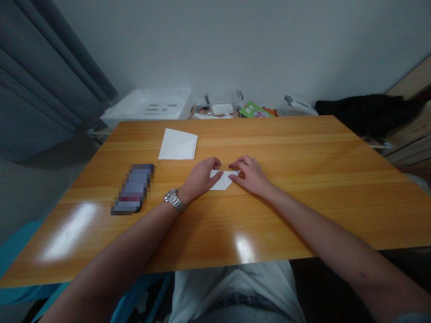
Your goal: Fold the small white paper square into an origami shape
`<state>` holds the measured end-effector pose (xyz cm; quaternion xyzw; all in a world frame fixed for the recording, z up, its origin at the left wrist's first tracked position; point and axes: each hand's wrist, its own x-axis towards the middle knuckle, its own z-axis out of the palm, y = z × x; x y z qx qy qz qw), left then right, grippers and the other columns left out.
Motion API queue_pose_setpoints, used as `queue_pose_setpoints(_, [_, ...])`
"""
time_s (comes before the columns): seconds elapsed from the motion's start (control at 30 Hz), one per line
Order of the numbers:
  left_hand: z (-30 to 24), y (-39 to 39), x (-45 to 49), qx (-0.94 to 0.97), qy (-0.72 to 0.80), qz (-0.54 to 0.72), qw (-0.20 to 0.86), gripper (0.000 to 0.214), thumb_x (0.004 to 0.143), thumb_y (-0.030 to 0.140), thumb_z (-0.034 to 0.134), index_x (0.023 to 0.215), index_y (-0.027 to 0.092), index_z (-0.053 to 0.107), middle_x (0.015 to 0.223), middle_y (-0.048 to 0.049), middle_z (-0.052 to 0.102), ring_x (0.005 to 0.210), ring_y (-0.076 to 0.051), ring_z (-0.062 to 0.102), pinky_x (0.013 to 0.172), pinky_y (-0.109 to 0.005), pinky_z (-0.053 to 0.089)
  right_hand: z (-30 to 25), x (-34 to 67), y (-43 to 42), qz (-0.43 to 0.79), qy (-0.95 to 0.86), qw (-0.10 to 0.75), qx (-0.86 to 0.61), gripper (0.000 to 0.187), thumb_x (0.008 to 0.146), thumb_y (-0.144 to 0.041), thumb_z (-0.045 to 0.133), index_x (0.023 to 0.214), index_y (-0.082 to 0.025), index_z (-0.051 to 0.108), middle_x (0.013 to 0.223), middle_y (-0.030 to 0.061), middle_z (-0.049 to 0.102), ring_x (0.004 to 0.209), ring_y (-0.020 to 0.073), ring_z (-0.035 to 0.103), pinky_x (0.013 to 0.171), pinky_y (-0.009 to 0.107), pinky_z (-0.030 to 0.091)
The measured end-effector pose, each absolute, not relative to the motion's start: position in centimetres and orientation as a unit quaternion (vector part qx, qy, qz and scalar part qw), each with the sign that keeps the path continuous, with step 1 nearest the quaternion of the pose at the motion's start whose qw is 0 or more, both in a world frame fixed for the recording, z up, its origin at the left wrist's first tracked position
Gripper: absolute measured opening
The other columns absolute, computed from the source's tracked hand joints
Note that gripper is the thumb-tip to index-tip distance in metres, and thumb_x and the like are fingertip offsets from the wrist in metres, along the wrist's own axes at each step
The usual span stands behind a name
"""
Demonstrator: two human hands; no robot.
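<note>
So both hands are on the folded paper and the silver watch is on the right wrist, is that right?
Not quite: the head view shows the silver watch on the left wrist. The left hand and right hand are indeed on the folded paper.

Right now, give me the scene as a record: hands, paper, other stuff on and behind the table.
left hand: thumb over left part of small white paper
right hand: thumb at its right part
small white paper: on table, angled edges, partly covered
left wrist: metal watch
table: wooden, glossy
also on table: white sheet, holes along right edge; pixelated object
behind table: white tub, green booklet
</note>
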<state>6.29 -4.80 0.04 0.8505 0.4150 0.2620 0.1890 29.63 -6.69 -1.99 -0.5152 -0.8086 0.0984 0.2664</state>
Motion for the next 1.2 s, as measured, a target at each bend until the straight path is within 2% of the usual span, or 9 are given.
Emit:
queue_pose_setpoints(0.1, [-0.2, -4.5, 6.3, 0.808, 0.415, 0.312, 0.278, 0.02, 0.095, 0.029, 0.06, 0.112, 0.019, 0.06, 0.099, -0.0046, 0.069, 0.093, -0.019, 0.067, 0.087, -0.035, 0.055, -1.8, 29.6, -6.9, 0.11, -0.809, 0.275, -0.508, 0.033, 0.093, -0.047, 0.064, 0.115, -0.024, 0.073, 0.119, 0.0122, 0.061, 0.113, 0.0319, 0.057, 0.1, 0.05, 0.046])
queue_pose_setpoints(0.27, [0.6, -4.8, 6.7, 0.772, 0.41, 0.358, 0.329, 0.02, 0.095, 0.033, 0.061, 0.107, 0.018, 0.064, 0.104, -0.0058, 0.07, 0.095, -0.018, 0.067, 0.088, -0.035, 0.057, -1.3, 29.5, -6.9, 0.177, -0.783, 0.351, -0.481, 0.027, 0.091, -0.042, 0.067, 0.107, -0.021, 0.072, 0.114, 0.0112, 0.064, 0.112, 0.0283, 0.058, 0.102, 0.046, 0.044])
queue_pose_setpoints(0.37, [0.9, -5.1, 6.9, 0.748, 0.412, 0.363, 0.373, 0.024, 0.096, 0.037, 0.06, 0.109, 0.017, 0.064, 0.107, -0.0072, 0.07, 0.092, -0.018, 0.068, 0.077, -0.032, 0.058, -0.9, 29.3, -7.0, 0.258, -0.742, 0.383, -0.485, 0.022, 0.09, -0.042, 0.066, 0.095, -0.02, 0.067, 0.099, 0.007, 0.067, 0.094, 0.0233, 0.062, 0.086, 0.038, 0.049])
queue_pose_setpoints(0.47, [1.1, -5.4, 7.0, 0.732, 0.411, 0.366, 0.401, 0.026, 0.094, 0.038, 0.062, 0.108, 0.017, 0.065, 0.108, -0.0078, 0.07, 0.09, -0.018, 0.068, 0.073, -0.03, 0.057, -0.8, 29.2, -7.2, 0.339, -0.689, 0.398, -0.501, 0.023, 0.088, -0.044, 0.067, 0.093, -0.022, 0.064, 0.081, 0.0003, 0.065, 0.069, 0.0169, 0.056, 0.065, 0.03, 0.045])
queue_pose_setpoints(0.63, [1.4, -5.5, 6.9, 0.74, 0.408, 0.357, 0.399, 0.029, 0.093, 0.04, 0.064, 0.109, 0.016, 0.068, 0.107, -0.0083, 0.073, 0.092, -0.019, 0.068, 0.078, -0.031, 0.056, -0.5, 29.2, -7.5, 0.373, -0.65, 0.427, -0.507, 0.028, 0.083, -0.046, 0.071, 0.092, -0.021, 0.063, 0.078, -0.0002, 0.064, 0.065, 0.016, 0.055, 0.059, 0.028, 0.042])
queue_pose_setpoints(0.77, [1.6, -5.6, 6.9, 0.745, 0.412, 0.335, 0.403, 0.029, 0.09, 0.04, 0.068, 0.106, 0.016, 0.071, 0.103, -0.0064, 0.074, 0.088, -0.018, 0.068, 0.075, -0.029, 0.054, -0.1, 29.3, -7.7, 0.372, -0.643, 0.433, -0.51, 0.029, 0.081, -0.047, 0.073, 0.089, -0.021, 0.063, 0.078, 0.0005, 0.064, 0.065, 0.016, 0.055, 0.059, 0.029, 0.043])
queue_pose_setpoints(0.87, [1.7, -5.5, 6.9, 0.744, 0.41, 0.337, 0.407, 0.028, 0.089, 0.039, 0.07, 0.105, 0.016, 0.071, 0.102, -0.0057, 0.075, 0.088, -0.018, 0.067, 0.075, -0.028, 0.053, 0.1, 29.2, -7.8, 0.378, -0.636, 0.452, -0.498, 0.031, 0.08, -0.046, 0.075, 0.097, -0.022, 0.065, 0.079, 0.0001, 0.065, 0.064, 0.0154, 0.054, 0.059, 0.029, 0.042])
queue_pose_setpoints(1.0, [1.8, -5.5, 6.9, 0.738, 0.409, 0.34, 0.416, 0.03, 0.089, 0.041, 0.069, 0.106, 0.016, 0.072, 0.103, -0.0062, 0.075, 0.088, -0.018, 0.068, 0.075, -0.028, 0.054, 0.2, 28.9, -8.0, 0.453, -0.569, 0.477, -0.495, 0.052, 0.075, -0.046, 0.081, 0.116, -0.024, 0.059, 0.071, -0.0036, 0.062, 0.06, 0.0156, 0.056, 0.055, 0.028, 0.044])
queue_pose_setpoints(1.2, [1.8, -5.7, 6.9, 0.725, 0.404, 0.349, 0.435, 0.03, 0.089, 0.04, 0.07, 0.107, 0.016, 0.071, 0.103, -0.0073, 0.074, 0.085, -0.017, 0.067, 0.073, -0.027, 0.054, 0.2, 28.7, -8.3, 0.506, -0.529, 0.484, -0.48, 0.04, 0.072, -0.051, 0.084, 0.084, -0.02, 0.063, 0.069, -0.0001, 0.064, 0.059, 0.0137, 0.056, 0.054, 0.028, 0.045])
